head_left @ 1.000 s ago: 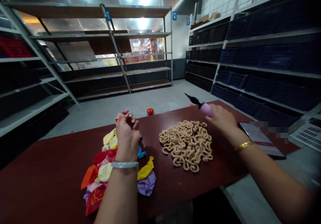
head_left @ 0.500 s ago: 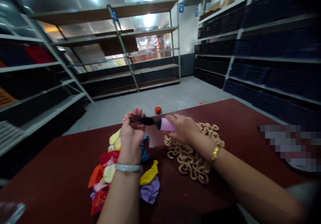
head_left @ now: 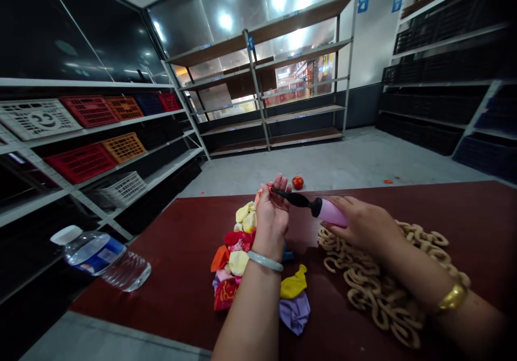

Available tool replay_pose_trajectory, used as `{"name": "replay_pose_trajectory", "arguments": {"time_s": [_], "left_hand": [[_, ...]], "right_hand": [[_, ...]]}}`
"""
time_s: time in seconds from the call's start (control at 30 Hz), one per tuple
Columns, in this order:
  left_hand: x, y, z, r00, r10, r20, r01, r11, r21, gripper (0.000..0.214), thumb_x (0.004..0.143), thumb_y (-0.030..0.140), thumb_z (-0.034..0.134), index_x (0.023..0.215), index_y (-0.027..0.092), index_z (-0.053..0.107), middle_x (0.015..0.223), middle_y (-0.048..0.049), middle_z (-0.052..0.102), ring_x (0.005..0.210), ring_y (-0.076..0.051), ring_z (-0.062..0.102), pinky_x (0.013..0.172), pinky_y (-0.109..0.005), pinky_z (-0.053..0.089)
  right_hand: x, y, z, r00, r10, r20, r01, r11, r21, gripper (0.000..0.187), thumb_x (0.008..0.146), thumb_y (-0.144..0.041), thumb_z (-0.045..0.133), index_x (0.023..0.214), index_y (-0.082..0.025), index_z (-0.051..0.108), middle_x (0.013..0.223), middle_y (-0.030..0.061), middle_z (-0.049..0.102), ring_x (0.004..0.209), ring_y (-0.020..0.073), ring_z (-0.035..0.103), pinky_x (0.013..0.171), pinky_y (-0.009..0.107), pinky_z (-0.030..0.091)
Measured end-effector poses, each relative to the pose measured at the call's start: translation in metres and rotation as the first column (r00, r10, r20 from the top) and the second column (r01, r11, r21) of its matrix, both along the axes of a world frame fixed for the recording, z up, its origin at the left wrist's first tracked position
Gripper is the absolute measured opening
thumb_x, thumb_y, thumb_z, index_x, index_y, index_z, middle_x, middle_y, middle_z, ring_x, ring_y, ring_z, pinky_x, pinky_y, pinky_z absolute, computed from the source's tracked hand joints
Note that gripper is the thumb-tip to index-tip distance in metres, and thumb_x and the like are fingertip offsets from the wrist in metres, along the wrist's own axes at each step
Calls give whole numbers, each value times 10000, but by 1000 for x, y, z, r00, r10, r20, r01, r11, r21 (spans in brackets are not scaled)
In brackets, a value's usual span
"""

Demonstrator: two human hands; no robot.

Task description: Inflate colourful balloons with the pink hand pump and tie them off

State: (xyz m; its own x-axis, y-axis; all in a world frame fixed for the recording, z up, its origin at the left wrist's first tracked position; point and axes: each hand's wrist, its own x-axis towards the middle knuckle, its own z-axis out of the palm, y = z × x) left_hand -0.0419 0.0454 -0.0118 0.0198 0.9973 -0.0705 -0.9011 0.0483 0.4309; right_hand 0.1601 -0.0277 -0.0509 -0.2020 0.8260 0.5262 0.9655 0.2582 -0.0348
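My left hand (head_left: 271, 214) is raised over a pile of limp coloured balloons (head_left: 250, 258) on the dark red table (head_left: 177, 253). Its fingers pinch a small orange balloon neck (head_left: 264, 190). My right hand (head_left: 363, 225) grips a pink hand pump (head_left: 328, 212) whose black nozzle (head_left: 288, 197) points left and touches the fingertips of my left hand. A heap of tan curled clips (head_left: 383, 280) lies under my right forearm.
A plastic water bottle (head_left: 103, 256) lies on its side at the table's left edge. A small red ball-like thing (head_left: 298, 182) sits on the concrete floor beyond the table. Metal shelving with coloured crates (head_left: 86, 134) lines the left side, dark crates the right.
My right hand brought the pump from the far right across to my left hand, so the nozzle now meets its fingers. The view swung left, revealing the bottle and crates.
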Motion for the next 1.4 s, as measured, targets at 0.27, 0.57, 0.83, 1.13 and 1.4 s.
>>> {"name": "replay_pose_trajectory", "arguments": {"time_s": [0.27, 0.57, 0.83, 1.13, 1.4], "left_hand": [[16, -12, -4, 972, 46, -230, -14, 990, 139, 202, 960, 326, 574, 836, 169, 546, 893, -104, 760, 843, -202, 739, 901, -383, 528], [30, -19, -13, 938, 80, -338, -13, 981, 194, 343, 827, 466, 723, 921, 187, 549, 913, -112, 768, 898, -231, 734, 862, -388, 538], [32, -22, -12, 909, 40, -415, 29, 987, 159, 321, 827, 447, 710, 945, 157, 637, 1025, -135, 759, 998, -247, 714, 842, -357, 540], [21, -29, 7, 988, -98, -123, 102, 994, 32, 357, 877, 353, 640, 617, 173, 474, 944, -141, 751, 971, -267, 720, 915, -439, 531], [28, -32, 4, 992, 100, -70, -104, 994, -45, 176, 938, 372, 608, 953, 198, 632, 1057, -70, 735, 868, -168, 721, 800, -287, 543]], "right_hand": [[-1, -1, 2, 999, -30, -18, 29, 999, -23, 520, 880, -561, 538, 1298, -252, 544, 1134, 77, 690, 896, 266, 690, 645, 358, 471], [2, 0, 4, 996, -14, -84, 10, 999, -46, 539, 854, -527, 585, 1320, -260, 544, 1141, 84, 698, 884, 262, 693, 674, 360, 488], [7, 1, 8, 990, 40, -137, -44, 999, -24, 547, 844, -498, 604, 1335, -266, 543, 1171, 81, 691, 939, 267, 688, 737, 385, 512], [-1, -3, 7, 997, 74, -24, -74, 997, 30, 519, 866, -524, 583, 1310, -255, 563, 1056, 85, 701, 881, 252, 679, 681, 341, 473], [-13, -13, 5, 992, 122, 34, -123, 991, 53, 526, 888, -512, 562, 1334, -233, 543, 1097, 97, 708, 878, 266, 691, 668, 359, 486]]}}
